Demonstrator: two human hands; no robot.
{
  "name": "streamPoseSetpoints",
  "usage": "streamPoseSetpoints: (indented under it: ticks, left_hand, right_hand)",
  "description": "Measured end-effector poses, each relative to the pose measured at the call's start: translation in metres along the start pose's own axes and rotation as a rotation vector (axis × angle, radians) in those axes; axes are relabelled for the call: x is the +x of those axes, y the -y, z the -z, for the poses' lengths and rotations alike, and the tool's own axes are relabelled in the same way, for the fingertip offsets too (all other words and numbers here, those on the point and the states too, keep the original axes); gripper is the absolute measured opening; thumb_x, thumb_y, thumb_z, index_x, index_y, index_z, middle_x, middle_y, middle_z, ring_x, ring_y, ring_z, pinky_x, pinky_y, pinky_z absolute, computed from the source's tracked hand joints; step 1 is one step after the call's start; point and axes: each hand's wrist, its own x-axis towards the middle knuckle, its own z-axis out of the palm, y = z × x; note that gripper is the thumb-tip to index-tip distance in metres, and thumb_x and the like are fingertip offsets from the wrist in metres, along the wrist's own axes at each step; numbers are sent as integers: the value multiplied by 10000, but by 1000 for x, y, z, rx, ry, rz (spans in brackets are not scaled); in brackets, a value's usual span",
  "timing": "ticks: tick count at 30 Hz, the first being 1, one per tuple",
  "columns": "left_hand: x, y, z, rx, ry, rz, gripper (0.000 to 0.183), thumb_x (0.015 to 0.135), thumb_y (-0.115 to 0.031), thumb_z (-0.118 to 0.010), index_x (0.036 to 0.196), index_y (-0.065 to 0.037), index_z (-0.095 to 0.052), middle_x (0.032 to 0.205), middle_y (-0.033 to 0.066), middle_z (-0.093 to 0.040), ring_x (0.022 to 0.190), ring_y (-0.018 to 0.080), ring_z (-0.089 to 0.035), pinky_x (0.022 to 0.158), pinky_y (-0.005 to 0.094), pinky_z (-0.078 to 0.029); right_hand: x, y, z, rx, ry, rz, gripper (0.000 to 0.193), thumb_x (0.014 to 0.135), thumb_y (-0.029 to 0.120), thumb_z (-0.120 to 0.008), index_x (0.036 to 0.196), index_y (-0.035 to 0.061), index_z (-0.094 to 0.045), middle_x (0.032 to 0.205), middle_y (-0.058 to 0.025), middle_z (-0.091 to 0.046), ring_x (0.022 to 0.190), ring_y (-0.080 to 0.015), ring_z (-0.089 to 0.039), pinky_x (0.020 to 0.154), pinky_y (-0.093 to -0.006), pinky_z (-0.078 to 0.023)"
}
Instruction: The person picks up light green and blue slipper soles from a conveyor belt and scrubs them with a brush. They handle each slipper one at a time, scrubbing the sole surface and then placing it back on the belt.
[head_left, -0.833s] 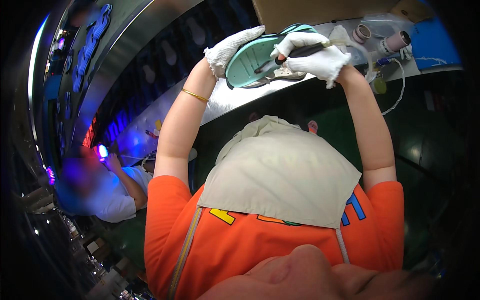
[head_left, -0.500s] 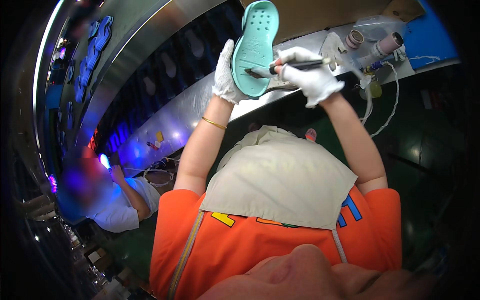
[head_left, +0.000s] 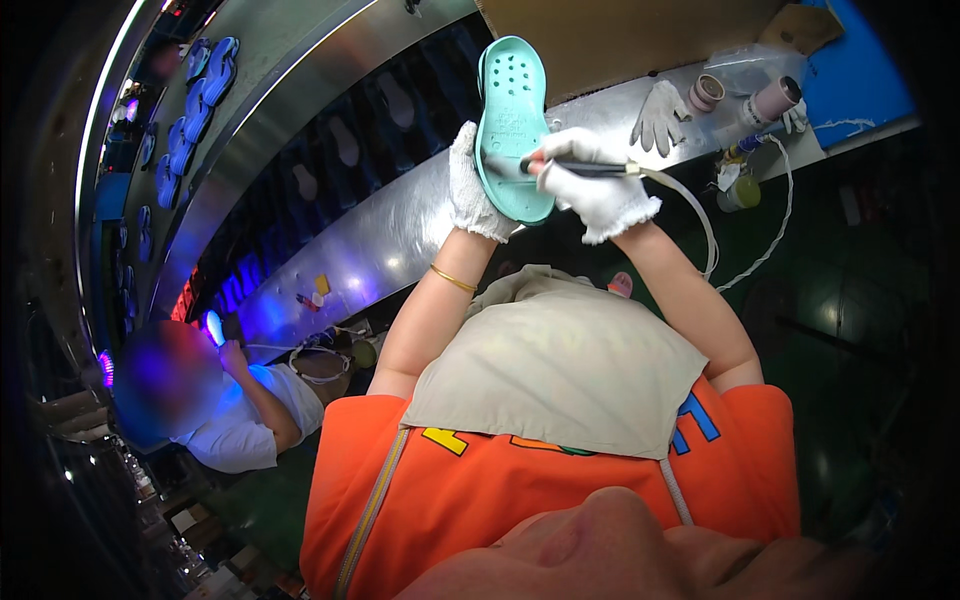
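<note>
Both hands wear white knit gloves with bare fingertips showing on the right. My left hand [head_left: 474,195] is wrapped round the left edge and heel end of a teal shoe sole [head_left: 512,125], some of its fingers hidden behind. The sole is held tilted up, its holed toe end away from me and its inner face toward me. My right hand [head_left: 596,198] grips a black-handled brush [head_left: 575,170] fed by a clear tube [head_left: 705,225]. The brush's blurred tip lies over the sole's heel half; whether it touches cannot be told.
Beyond the hands runs a metal bench [head_left: 400,225] beside a conveyor with dark soles. On the right lie a spare glove [head_left: 658,118], a pink cup [head_left: 706,92] and a pink bottle [head_left: 775,98]. A cardboard box [head_left: 620,40] stands behind. At left sits a co-worker [head_left: 245,425].
The sole has come closer to me and stands more upright. My right hand has moved left and nearer, and the brush tip has shifted on the heel half. The whole view has shifted slightly.
</note>
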Motion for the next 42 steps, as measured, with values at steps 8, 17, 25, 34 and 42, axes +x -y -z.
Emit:
streamPoseSetpoints:
  ticks: [8, 17, 25, 34, 42]
  left_hand:
    - [-9, 7, -18, 30, -129, 2, 480, 899, -442, -370, 1212, -100, -496, 1128, 114, -567, 986, 266, -574, 884, 399, -466]
    - [-5, 1, -11, 76, -107, 10, 530, 901, -488, -345, 1218, -88, -485, 1129, 117, -569, 970, 262, -584, 849, 395, -490]
    - [-3, -9, -13, 298, -117, 58, 589, 898, -480, -352, 1248, -18, -459, 1129, 182, -569, 1000, 303, -581, 886, 393, -473]
    - [-4, -38, -24, 337, -97, -60, 541, 924, -455, -338, 1244, -43, -481, 1115, 162, -589, 958, 273, -609, 875, 410, -488]
    - [38, -157, -84, 67, 313, -245, 718, 893, -539, -242, 1343, 18, -283, 1279, 257, -401, 1124, 424, -452, 952, 535, -401]
  right_hand:
    - [31, -5, 15, 224, -313, 158, 172, 807, 24, -627, 964, -16, -568, 862, -85, -648, 766, -110, -611, 737, -254, -501]
    - [16, -13, 18, 379, -229, -39, 153, 819, 73, -621, 946, 7, -568, 873, -80, -627, 765, -119, -611, 700, -259, -508]
    - [24, 14, 46, -108, -90, 298, 160, 801, -79, -581, 936, 3, -603, 975, -94, -633, 902, -146, -596, 818, -275, -487]
    - [12, 70, 51, -661, 191, 482, 211, 659, -76, -667, 831, 28, -604, 849, -91, -609, 819, -218, -606, 742, -302, -489]
    - [14, 50, 52, 58, -52, 284, 230, 775, -108, -600, 964, 21, -583, 1024, -115, -621, 828, -129, -595, 714, -238, -499]
